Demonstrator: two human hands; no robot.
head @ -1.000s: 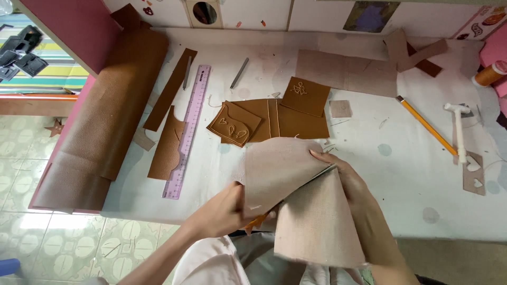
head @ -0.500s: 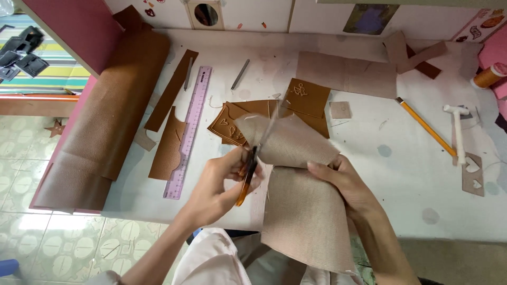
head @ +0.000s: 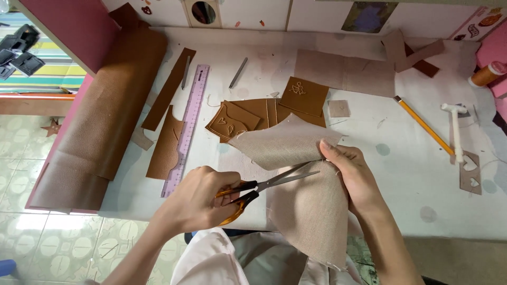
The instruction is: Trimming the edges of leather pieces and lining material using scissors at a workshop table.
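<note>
Over the near edge of the worktop (head: 401, 174): scissors mid-cut through a piece of beige fabric.

Left hand (head: 198, 198) has its fingers curled shut through the orange handles of the scissors (head: 264, 186), blades slightly parted and lying across the beige fabric (head: 301, 190), tips almost at the right hand (head: 351, 171). That hand's fingers pinch the cloth right at the fold (thumb on top), the lower half hanging off the edge toward the lap. Half a second ago the scissors stood nearly upright with the hand higher up; now they lie flat, pointing right. Brown leather pieces (head: 259, 113) and a pink ruler (head: 189, 121) sit just behind, unchanged.
</note>
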